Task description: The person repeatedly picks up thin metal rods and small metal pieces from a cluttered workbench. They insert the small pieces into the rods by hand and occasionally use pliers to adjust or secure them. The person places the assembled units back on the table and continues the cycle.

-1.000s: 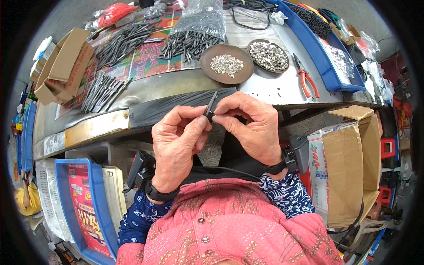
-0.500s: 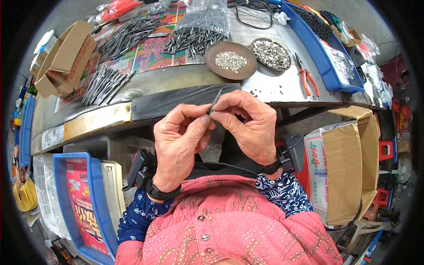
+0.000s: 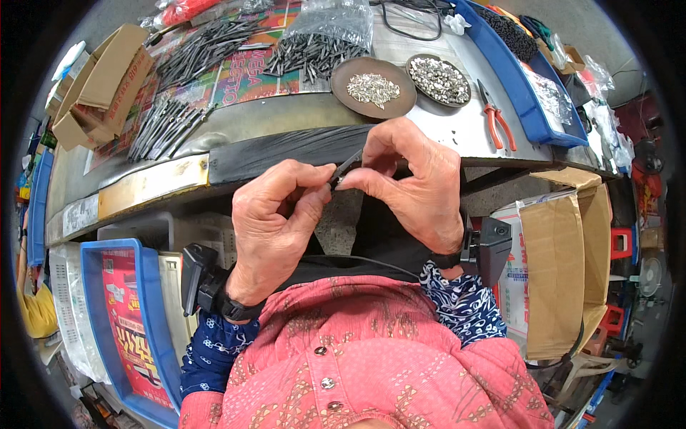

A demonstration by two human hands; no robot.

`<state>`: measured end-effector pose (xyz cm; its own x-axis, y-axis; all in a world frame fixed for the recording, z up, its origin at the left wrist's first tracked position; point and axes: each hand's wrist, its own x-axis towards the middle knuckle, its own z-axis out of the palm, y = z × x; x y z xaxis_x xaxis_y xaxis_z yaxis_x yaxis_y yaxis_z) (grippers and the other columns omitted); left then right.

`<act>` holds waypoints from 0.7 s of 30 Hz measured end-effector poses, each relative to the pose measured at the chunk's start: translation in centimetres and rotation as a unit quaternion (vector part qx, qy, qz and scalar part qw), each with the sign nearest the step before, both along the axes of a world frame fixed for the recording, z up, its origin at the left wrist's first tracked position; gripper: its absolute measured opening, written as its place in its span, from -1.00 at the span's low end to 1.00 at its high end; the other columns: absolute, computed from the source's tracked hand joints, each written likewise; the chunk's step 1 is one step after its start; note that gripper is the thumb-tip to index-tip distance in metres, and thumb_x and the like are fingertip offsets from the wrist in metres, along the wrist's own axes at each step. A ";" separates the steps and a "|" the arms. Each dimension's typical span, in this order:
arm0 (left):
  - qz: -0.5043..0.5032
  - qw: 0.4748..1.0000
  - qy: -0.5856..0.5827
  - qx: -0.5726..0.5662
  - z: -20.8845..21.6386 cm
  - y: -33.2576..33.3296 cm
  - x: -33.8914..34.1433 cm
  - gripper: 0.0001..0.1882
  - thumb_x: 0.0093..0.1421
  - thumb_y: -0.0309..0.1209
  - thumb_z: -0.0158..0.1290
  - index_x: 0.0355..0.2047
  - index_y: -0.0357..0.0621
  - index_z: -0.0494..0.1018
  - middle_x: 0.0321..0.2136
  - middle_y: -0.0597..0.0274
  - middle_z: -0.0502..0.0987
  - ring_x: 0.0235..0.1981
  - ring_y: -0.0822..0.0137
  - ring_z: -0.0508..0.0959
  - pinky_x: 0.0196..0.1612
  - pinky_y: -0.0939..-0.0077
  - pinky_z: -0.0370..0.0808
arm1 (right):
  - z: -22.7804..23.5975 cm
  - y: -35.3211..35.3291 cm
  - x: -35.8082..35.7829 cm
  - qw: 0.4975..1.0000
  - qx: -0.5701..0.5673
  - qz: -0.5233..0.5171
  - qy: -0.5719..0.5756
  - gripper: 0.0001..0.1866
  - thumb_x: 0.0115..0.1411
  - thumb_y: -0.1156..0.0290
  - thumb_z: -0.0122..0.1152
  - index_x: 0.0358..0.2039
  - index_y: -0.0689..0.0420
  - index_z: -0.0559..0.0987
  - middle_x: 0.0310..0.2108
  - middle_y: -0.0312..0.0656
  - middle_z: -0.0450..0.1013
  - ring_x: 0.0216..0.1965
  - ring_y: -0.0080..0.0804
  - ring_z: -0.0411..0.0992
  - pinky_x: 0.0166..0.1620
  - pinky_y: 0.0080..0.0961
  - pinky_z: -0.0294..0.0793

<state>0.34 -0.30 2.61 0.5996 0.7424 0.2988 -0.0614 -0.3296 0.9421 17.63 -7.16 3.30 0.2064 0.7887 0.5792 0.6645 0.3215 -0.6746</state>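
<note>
The slim dark piece (image 3: 346, 166) was up in the air, tilted, just in front of the table's near edge and between the two hands. The left hand (image 3: 273, 218) had it pinched near its lower end between thumb and forefinger, the other fingers curled under. The right hand (image 3: 420, 189) met it from the other side, thumb tip right up against the lower end and forefinger bent over toward the upper; I couldn't tell whether that thumb and finger were gripping it, or something tiny, or merely resting there.

So little of it was held that a sideways push from the right thumb could have twisted it out of the left fingertips. Beneath lay only the dark trousers (image 3: 368, 225) and a patch of floor (image 3: 337, 234), so anything slipping would have missed the table (image 3: 250, 123).

Beyond the hands, a brown dish (image 3: 341, 86) of small shiny bits stood near the edge, and a careless right knuckle could have tipped it. A second dish (image 3: 451, 107) sat close beside it, then red-handled pliers (image 3: 496, 123). Leftward lay a row of dark sticks (image 3: 166, 132); a jolt to the table might have muddled them.
</note>
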 end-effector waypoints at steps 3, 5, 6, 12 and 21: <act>0.006 1.000 0.011 -0.023 -0.1 0.1 0.1 -0.88 0.19 -0.67 0.07 -0.26 -0.34 0.53 -0.51 0.37 0.50 -0.48 0.65 0.43 -0.41 0.74 0.39 | 0.3 0.4 0.2 0.999 0.014 -0.009 -0.047 -0.63 -0.12 0.36 0.49 -0.42 0.18 0.44 -0.55 -0.24 0.40 -0.54 -0.42 0.40 -0.47 -0.52 0.40; 0.005 0.999 -0.005 -0.041 -0.3 -0.1 0.2 -0.87 0.19 -0.68 0.05 -0.25 -0.34 0.53 -0.50 0.38 0.49 -0.48 0.66 0.42 -0.43 0.75 0.37 | 0.3 0.6 0.3 0.994 0.045 -0.024 -0.096 -0.62 -0.16 0.39 0.56 -0.44 0.21 0.49 -0.59 -0.32 0.41 -0.58 -0.67 0.37 -0.51 -0.68 0.39; 0.005 0.999 -0.014 -0.048 -0.4 -0.1 0.3 -0.87 0.19 -0.69 0.05 -0.25 -0.34 0.53 -0.51 0.38 0.49 -0.48 0.66 0.42 -0.43 0.76 0.36 | 0.3 0.6 0.3 0.994 0.047 -0.022 -0.100 -0.63 -0.17 0.40 0.54 -0.42 0.21 0.49 -0.56 -0.27 0.41 -0.58 -0.56 0.39 -0.50 -0.62 0.39; 0.044 0.988 0.013 0.145 -1.2 0.5 1.0 -0.86 0.16 -0.72 0.04 -0.28 -0.36 0.53 -0.53 0.36 0.48 -0.50 0.61 0.42 -0.42 0.73 0.38 | 0.3 0.6 0.8 0.976 0.089 0.001 -0.199 -0.65 -0.16 0.42 0.43 -0.37 0.16 0.46 -0.47 -0.18 0.43 -0.41 -0.21 0.44 -0.38 -0.37 0.45; -0.021 0.978 -0.138 -0.154 -1.6 -0.6 0.8 -0.84 0.26 -0.62 0.01 -0.17 -0.26 0.51 -0.50 0.37 0.49 -0.61 0.66 0.33 -0.58 0.78 0.24 | -0.2 0.7 0.5 0.986 0.085 0.042 -0.135 -0.74 -0.10 0.52 0.43 -0.38 0.22 0.54 -0.48 -0.15 0.47 -0.47 -0.24 0.47 -0.40 -0.43 0.47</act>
<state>1.11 -0.88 1.02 0.5602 0.7986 0.2199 -0.3346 -0.0247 0.9420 18.16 -6.49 3.12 -0.0350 0.6835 0.7291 0.7785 0.4761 -0.4090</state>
